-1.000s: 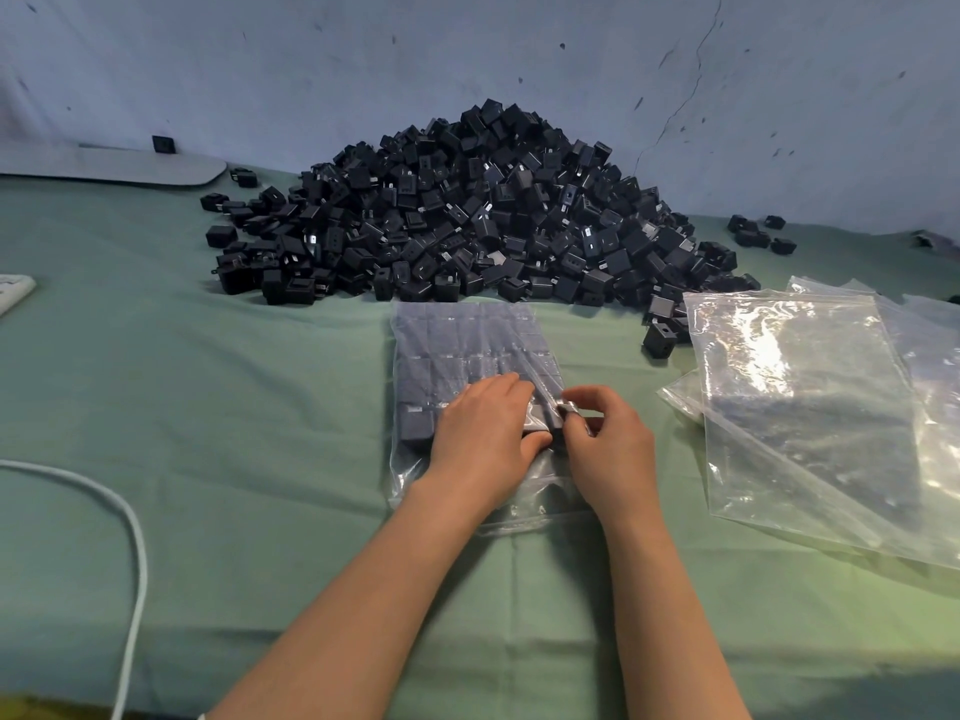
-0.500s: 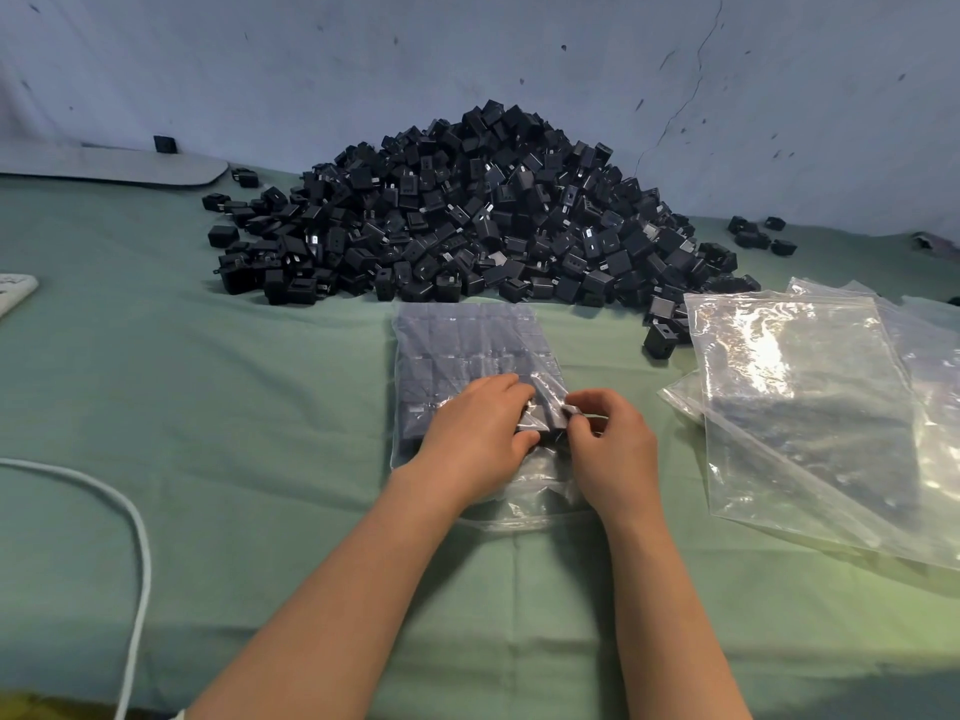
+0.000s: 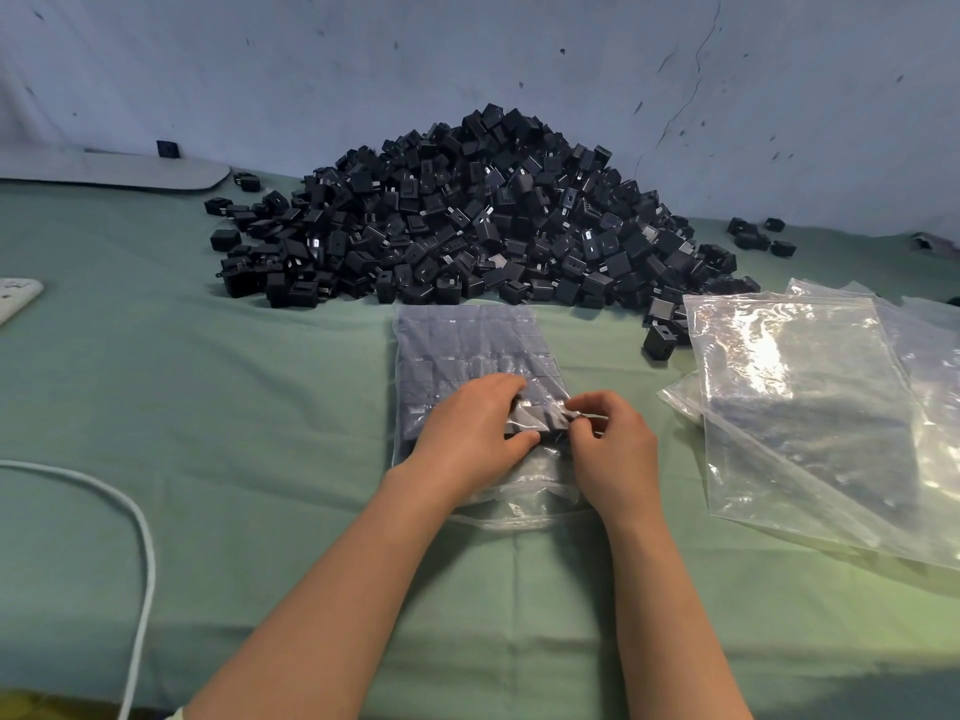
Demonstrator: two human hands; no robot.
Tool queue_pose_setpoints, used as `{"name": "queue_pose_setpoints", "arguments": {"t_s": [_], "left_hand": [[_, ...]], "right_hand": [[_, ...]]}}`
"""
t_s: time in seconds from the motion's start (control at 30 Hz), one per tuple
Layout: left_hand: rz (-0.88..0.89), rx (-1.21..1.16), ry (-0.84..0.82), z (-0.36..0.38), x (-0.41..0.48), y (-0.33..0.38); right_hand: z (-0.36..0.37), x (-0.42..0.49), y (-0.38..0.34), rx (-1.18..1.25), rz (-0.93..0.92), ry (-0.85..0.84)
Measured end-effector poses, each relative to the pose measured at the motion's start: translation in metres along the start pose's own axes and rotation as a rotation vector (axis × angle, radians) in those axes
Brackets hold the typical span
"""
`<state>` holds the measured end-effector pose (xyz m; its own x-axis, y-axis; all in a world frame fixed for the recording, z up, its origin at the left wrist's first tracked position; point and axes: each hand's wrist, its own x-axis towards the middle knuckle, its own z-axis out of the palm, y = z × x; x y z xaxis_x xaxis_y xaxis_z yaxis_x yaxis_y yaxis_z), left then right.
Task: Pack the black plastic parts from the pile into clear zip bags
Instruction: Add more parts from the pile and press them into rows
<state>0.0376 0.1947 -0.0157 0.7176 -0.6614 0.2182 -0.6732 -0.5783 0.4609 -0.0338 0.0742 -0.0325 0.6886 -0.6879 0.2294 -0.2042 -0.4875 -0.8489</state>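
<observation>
**Both hands on a filled bag in front of the pile**

The pile [image 3: 467,215] of black plastic parts sat heaped against the blue-grey wall [image 3: 363,59] on a green cloth [image 3: 208,381]. Just in front of the pile, with its far edge almost touching the front row of parts, lay the filled bag [image 3: 467,345], flat, with black parts packed in rows under the clear plastic.

Both hands were on the end of that bag farthest from the pile. The left hand [image 3: 467,433] lay over the bag with fingers curled down onto the plastic and the thumb stretched toward the other hand. Whether it held a part inside the bag or only through the plastic could not be told. The right hand [image 3: 613,449] was close beside it, thumb and forefinger pinched together on a crumpled fold of the bag at its right edge. A dark part showed between the two thumbs.

In front of the pile's right end lay a stack of empty bags [image 3: 810,407], shiny and overlapping, and one stray part [image 3: 660,343] stood between the stack and the pile's foot. A few loose parts [image 3: 753,236] lay apart to the right of the pile. Left of the pile, at the wall, rested a flat pale tray [image 3: 119,168]. Well in front and to the left of the pile, a white cable [image 3: 140,537] curved across the cloth.
</observation>
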Motion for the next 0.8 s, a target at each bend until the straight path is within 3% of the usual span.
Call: {"name": "queue_pose_setpoints", "arguments": {"t_s": [0.8], "left_hand": [[-0.095,0.167,0.069,0.000,-0.011,-0.013]], "right_hand": [[0.004,0.000,0.001,-0.092,-0.078,-0.004]]}}
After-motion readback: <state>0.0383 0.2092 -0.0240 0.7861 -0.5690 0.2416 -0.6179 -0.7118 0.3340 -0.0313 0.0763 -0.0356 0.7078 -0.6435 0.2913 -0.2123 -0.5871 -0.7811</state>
